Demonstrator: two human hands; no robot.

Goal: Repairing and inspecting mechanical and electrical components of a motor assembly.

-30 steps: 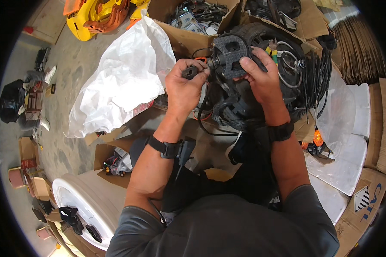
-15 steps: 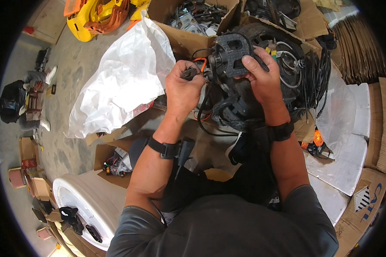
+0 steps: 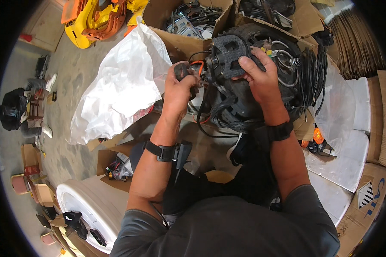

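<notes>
My right hand (image 3: 261,77) grips a black textured pedal (image 3: 230,48), its thumb pressed on the near edge. The pedal is fixed to a dark part on its left side, in front of a knobby black tire (image 3: 283,32). Left of it, my left hand (image 3: 176,94) is closed around a dark, rounded tool handle (image 3: 181,70); the tool's working end is hidden by my fingers and the parts beyond. An orange cable (image 3: 197,63) runs just right of this fist. Black cables (image 3: 203,111) hang below the pedal.
A white plastic sheet (image 3: 120,85) lies left of my left hand. Behind are cardboard boxes of metal parts (image 3: 191,21) and yellow-orange shells (image 3: 83,32). Foam blocks (image 3: 341,162) stand at right, a white drum (image 3: 90,205) at lower left. A person (image 3: 15,107) is at far left.
My left fist has turned slightly, showing more of the dark handle. My right hand stays on the pedal. The whole view has shifted a little.
</notes>
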